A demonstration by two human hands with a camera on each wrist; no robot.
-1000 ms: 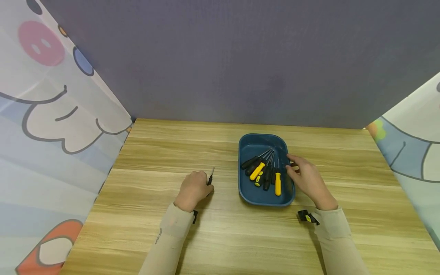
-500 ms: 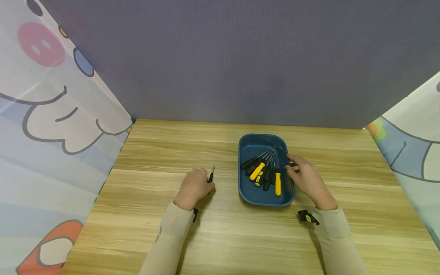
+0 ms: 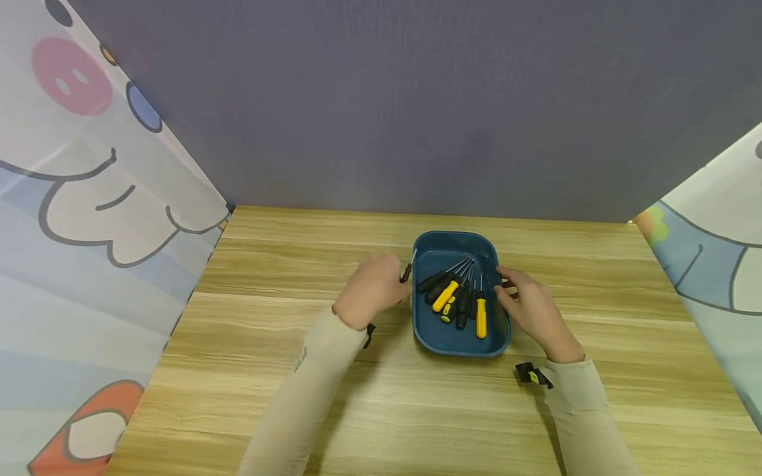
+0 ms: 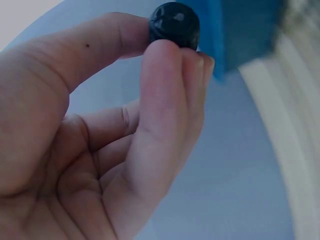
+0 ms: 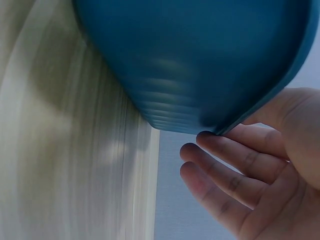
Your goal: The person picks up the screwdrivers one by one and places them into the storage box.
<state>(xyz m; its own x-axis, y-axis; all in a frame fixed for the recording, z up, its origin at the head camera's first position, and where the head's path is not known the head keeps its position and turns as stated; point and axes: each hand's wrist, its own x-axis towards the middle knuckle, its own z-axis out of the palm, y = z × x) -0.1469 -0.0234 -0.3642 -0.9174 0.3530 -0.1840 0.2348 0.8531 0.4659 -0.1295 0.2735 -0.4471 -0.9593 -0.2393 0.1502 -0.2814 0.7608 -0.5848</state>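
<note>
My left hand (image 3: pixel 372 287) pinches a small black-handled screwdriver (image 3: pixel 407 272) beside the left rim of a blue plastic tray (image 3: pixel 449 342). Its thin metal shaft points away from me and overlaps the rim in the head view. In the left wrist view the rounded end of the black handle (image 4: pixel 175 25) shows between thumb and fingers. On the tray's other side my right hand (image 3: pixel 534 312) holds the rim, thumb over the inside and fingertips along the outer wall. Inside the tray several screwdrivers lie fanned out, among them a yellow one (image 3: pixel 481 320) and black ones.
The tray stands on a wood-grain table (image 3: pixel 250 370). A grey panel (image 3: pixel 381 119) rises behind the table's far edge, and cartoon-printed cloth (image 3: pixel 119 218) hangs at both sides. A black wrist strap piece (image 3: pixel 530 375) juts from the right sleeve.
My left hand has lifted the black screwdriver and carried it right and away from me, up to the tray's left rim. The right hand and tray have stayed where they were.
</note>
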